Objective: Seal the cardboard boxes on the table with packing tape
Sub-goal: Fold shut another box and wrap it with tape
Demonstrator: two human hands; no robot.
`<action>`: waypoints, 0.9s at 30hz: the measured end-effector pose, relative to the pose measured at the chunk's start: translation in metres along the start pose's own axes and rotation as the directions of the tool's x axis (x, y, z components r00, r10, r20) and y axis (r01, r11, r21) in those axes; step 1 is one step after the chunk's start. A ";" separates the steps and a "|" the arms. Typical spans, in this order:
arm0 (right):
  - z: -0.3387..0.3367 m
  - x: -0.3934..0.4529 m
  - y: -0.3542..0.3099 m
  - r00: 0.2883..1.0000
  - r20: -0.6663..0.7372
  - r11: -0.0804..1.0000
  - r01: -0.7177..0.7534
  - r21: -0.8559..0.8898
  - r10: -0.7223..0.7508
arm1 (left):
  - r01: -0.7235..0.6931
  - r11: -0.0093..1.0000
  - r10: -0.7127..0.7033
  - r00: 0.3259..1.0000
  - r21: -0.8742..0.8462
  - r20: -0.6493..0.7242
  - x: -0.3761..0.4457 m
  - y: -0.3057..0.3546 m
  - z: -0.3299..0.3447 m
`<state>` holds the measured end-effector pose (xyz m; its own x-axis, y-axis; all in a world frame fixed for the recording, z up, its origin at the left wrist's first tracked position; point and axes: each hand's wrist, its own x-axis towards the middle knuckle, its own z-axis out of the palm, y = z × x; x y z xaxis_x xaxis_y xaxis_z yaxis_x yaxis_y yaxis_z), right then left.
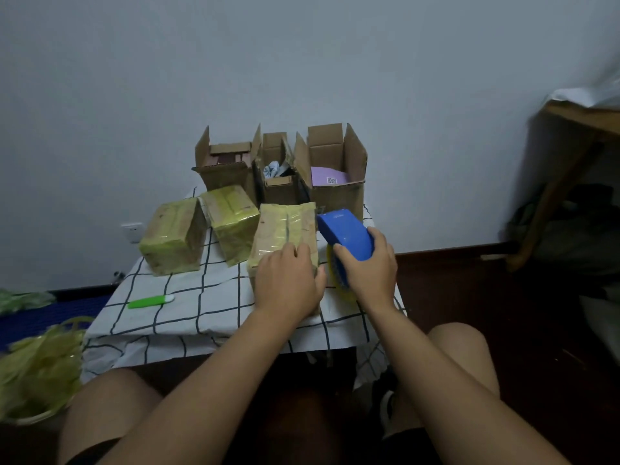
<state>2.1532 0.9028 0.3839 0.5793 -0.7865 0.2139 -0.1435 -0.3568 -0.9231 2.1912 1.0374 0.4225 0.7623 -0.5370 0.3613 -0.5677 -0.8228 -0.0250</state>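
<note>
A taped cardboard box (285, 229) stands near the front middle of the checked tablecloth (188, 297). My left hand (287, 283) rests on its near top edge, fingers lying over the tape. My right hand (369, 270) grips a blue tape dispenser (345, 233) with a yellowish tape roll, right beside the box's right side. Two more boxes wrapped in yellowish tape, one at far left (172, 238) and one tilted (231, 219), sit to the left. Three boxes with open flaps stand at the back: left (224, 169), middle (278, 179), right (339, 172).
A green utility knife (151, 302) lies on the cloth at front left. A heap of used yellowish tape (40, 367) sits in a bin on the floor at left. A wooden piece of furniture (570, 162) stands at right. My knees are under the table's front edge.
</note>
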 end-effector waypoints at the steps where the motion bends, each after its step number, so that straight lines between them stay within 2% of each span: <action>1: 0.003 -0.003 0.003 1.000 -0.005 1.000 -0.001 0.004 0.001 | -0.007 1.000 0.007 1.000 -0.005 -0.005 -0.001 -0.001 0.001; 7: 0.007 -0.004 0.009 1.000 -0.001 1.000 0.015 -0.023 -0.015 | -0.066 0.996 0.067 0.998 -0.058 0.002 -0.003 -0.011 0.004; 13: 0.004 -0.008 0.012 1.000 0.004 1.000 0.023 -0.013 -0.023 | -0.089 0.977 0.102 0.993 -0.192 0.059 -0.005 -0.027 0.001; 27: 0.004 -0.012 0.016 0.998 -0.027 0.999 0.050 0.011 -0.050 | -0.120 0.983 0.131 0.989 -0.139 0.071 -0.004 -0.030 0.000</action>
<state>2.1478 0.9085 0.3653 0.5641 -0.7809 0.2683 -0.1057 -0.3906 -0.9145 2.2052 1.0642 0.4221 0.7016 -0.6519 0.2878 -0.6928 -0.7185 0.0612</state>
